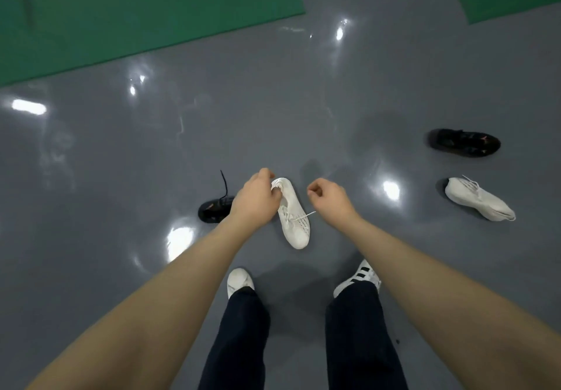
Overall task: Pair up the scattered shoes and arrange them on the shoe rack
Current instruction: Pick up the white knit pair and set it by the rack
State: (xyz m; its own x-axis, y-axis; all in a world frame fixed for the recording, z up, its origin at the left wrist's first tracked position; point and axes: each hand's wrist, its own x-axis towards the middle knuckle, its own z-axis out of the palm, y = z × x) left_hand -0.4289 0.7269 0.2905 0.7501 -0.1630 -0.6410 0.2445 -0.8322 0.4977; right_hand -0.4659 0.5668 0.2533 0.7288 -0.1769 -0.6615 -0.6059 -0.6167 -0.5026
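At the centre of the frame I see my left hand (254, 198) gripping a white mesh sneaker (294, 216) by its heel opening, the fingers curled over the collar. That shoe points its toe toward the lower edge of the frame, and one loose lace end trails off to its right. I cannot tell whether the sole is on the floor or just lifted off it. My right hand (329, 197) hovers just to the right of the shoe with its fingers curled inward; I cannot tell whether the fingertips hold anything, and they do not touch the shoe.

Just left of my left hand, partly hidden behind it, a black shoe (214, 212) lies on the grey floor (121, 162) with a dark lace sticking up toward the top of the frame. At the right side of the frame the second white mesh sneaker (478, 198) lies well apart from the first, its toe toward the lower right. Above it, near the right edge, a second black shoe (464, 143) rests on the floor.

Green mats (121, 10) cover the upper left and upper right corners. At the bottom centre I see dark trouser legs (239, 329) and two worn white shoes, the right one striped in black.
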